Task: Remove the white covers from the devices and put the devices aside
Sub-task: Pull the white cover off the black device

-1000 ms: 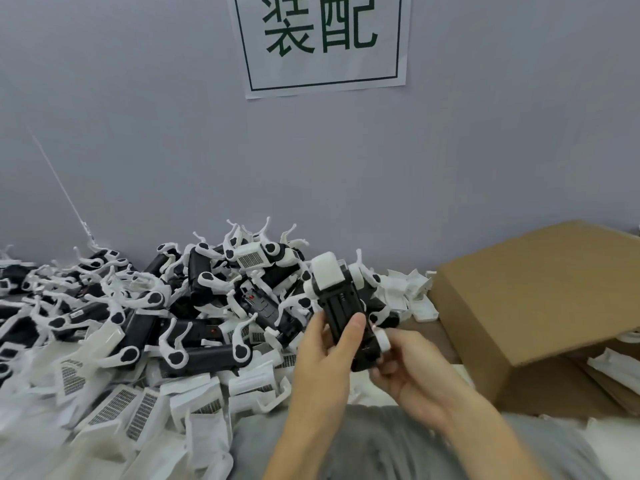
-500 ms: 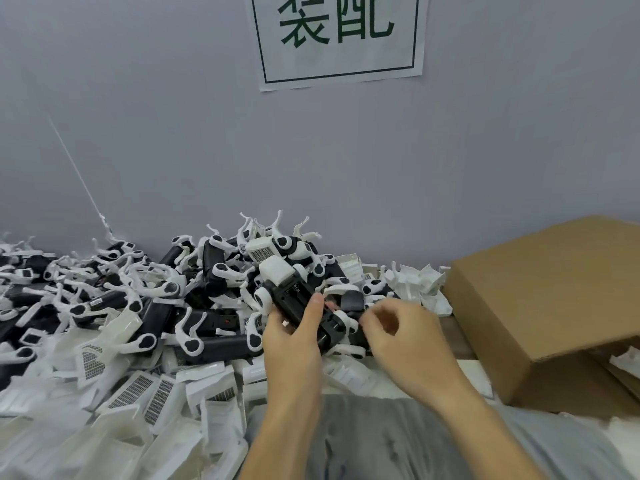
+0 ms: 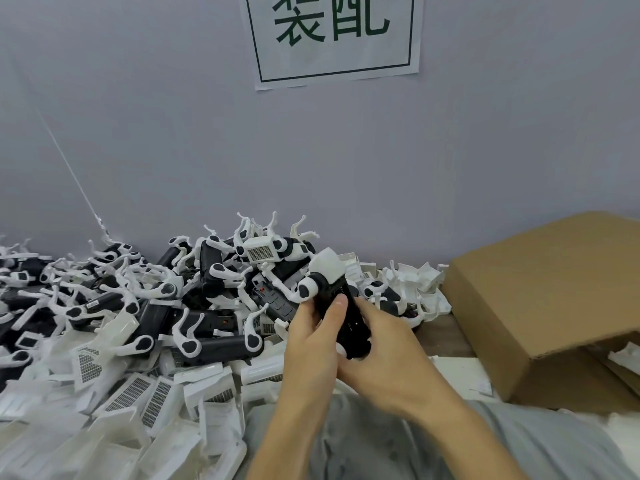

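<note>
Nearest, at six o'clock, the left hand [image 3: 313,344] curls its fingers and thumb round a black oblong plastic device [image 3: 341,308], while the right hand [image 3: 382,351] wraps its lower end, fingers curled under it. Its white plastic cover [image 3: 329,266] caps the far tip, tilted toward eleven o'clock. Beyond, from nine to twelve o'clock, lies a heap of black-and-white devices [image 3: 194,292]; a brown cardboard box [image 3: 540,289] stands at three o'clock.
</note>
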{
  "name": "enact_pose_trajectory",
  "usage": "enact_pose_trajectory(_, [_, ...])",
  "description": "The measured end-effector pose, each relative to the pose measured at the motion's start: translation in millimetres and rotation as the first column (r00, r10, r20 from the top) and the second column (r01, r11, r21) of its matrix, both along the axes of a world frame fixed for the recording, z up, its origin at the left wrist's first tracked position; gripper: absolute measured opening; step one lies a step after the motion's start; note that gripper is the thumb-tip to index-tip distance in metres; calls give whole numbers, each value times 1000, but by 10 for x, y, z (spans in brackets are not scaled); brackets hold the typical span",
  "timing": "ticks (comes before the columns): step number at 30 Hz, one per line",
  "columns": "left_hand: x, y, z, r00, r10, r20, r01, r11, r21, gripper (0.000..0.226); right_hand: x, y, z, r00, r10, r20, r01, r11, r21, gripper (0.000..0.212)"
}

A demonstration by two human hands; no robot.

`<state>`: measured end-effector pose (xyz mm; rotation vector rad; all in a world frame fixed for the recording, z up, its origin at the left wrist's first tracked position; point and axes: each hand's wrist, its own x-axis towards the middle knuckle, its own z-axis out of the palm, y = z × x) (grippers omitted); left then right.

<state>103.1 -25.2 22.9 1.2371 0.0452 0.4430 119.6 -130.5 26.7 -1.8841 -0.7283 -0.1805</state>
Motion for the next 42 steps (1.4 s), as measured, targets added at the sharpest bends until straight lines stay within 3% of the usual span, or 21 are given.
enact_pose_trajectory(9, [-20,-1,13,1000,0,-12,1,997,79,18,57,-2,-65,997,-76,-14,75,992,-97,35])
enact_pose_trajectory(14, [-9,20,21,1000,13,13,-14,995,103,18,48,-2,-67,998,-48,-30,46,998,-45,29])
enact_pose_trajectory(21, [2,67,6,1000,-23,7,23,1000,16,19,69,-124,54,996,4,-85,-9,998,-56,16])
enact_pose_trajectory(26, [-18,17,19,999,-2,39,-5,983,186,19,88,-193,125,993,-80,-83,84,995,45,28])
enact_pose_trajectory(30, [-13,8,-15,998,13,63,-35,930,366,20,94,-195,107,975,91,-202,-39,968,248,50])
enact_pose_trajectory(33, [-14,-7,-72,999,-6,52,-22,859,511,22,119,-174,85,956,-14,-293,96,958,270,69])
enact_pose_trajectory(37, [-51,-53,-62,999,1,47,-32,758,652,39,165,-154,44,940,-223,-258,289,923,253,48])
enact_pose_trajectory(42, [-40,-47,-58,999,-2,34,-21,758,652,26,187,-164,-31,955,-174,-239,252,903,348,36])
